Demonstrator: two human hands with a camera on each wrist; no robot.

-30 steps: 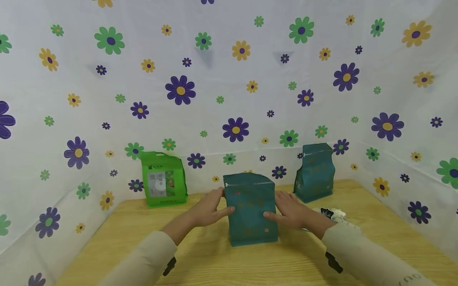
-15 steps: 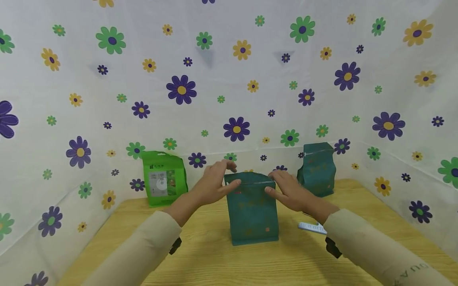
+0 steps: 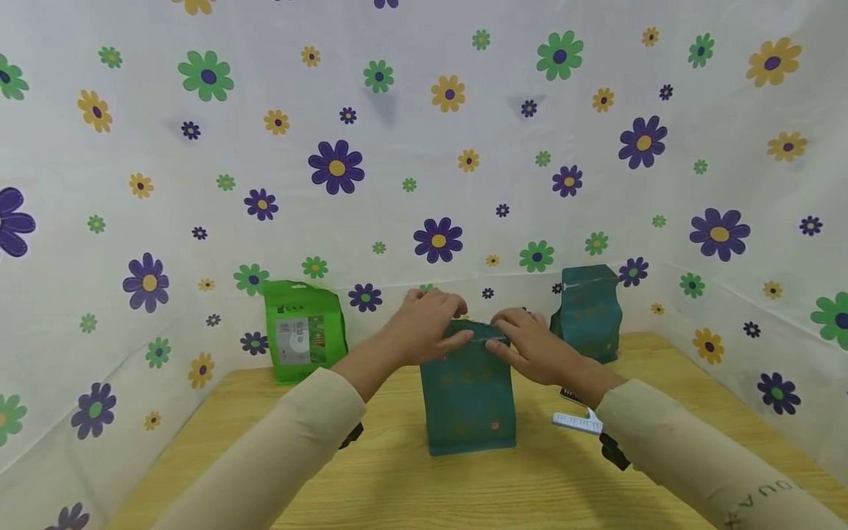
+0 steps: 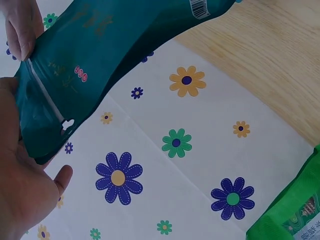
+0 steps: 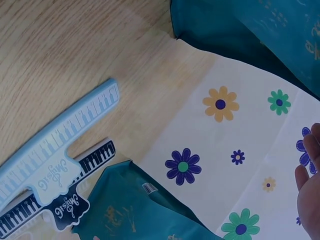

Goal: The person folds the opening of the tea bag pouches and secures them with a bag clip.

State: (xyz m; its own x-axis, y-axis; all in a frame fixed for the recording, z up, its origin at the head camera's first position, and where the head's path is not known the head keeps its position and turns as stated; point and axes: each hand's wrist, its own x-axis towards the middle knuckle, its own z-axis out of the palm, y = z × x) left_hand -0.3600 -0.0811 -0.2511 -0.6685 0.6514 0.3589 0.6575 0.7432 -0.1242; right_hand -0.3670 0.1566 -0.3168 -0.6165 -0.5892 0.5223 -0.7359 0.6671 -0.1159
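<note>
In the head view a teal stand-up pouch (image 3: 467,405) stands upright in the middle of the table, gold print and a small red square on its front. My left hand (image 3: 427,327) holds its top edge, thumb in front and fingers behind. At the top right corner my right hand (image 3: 539,346) pinches the edge the same way. From the left wrist, the pouch's pale tear strip (image 4: 46,90) and hanging hole show, with the left hand (image 4: 25,185) around the top end. The right wrist view catches only part of the right hand (image 5: 310,185) at its edge.
A green pouch (image 3: 308,335) with a picture label stands at the back left. Another teal pouch (image 3: 589,313) is at the back right. Near the right forearm lie a light-blue clip (image 5: 60,135) and a black clip (image 5: 70,207) with piano-key patterns. Flowered cloth (image 3: 397,206) encloses the table (image 3: 371,478).
Both hands have risen from the pouch's sides to its top, then closed in on the top edge, the left moving right. The light-blue clip has come into view below the right forearm.
</note>
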